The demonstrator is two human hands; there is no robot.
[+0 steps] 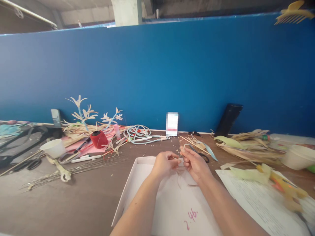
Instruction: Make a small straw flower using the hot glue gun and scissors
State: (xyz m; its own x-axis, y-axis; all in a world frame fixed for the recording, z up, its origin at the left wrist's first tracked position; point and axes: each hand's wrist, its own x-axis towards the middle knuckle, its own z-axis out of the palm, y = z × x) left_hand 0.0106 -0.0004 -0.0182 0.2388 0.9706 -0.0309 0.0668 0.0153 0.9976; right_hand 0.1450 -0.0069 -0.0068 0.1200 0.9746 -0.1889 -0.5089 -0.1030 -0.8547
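Note:
My left hand (168,161) and my right hand (195,162) meet over a shallow white box (169,200) that has pink handwriting inside. The right thumb and fingers pinch a small pale strip (184,148), which looks like dried husk. My left fingers are closed close beside it, around what may be a thin stalk; it is too small to make out. A few thin brownish scraps (193,185) lie in the box below the hands.
Behind the hands are thin sticks (194,142), black-handled scissors (205,158) and a phone (172,124). Left: husk flowers (85,114), a red spool (98,139), a white cup (52,148), wires (81,168). Right: dried husks (248,149), a yellow glue gun (286,188) on printed paper (261,203), a tub (299,157).

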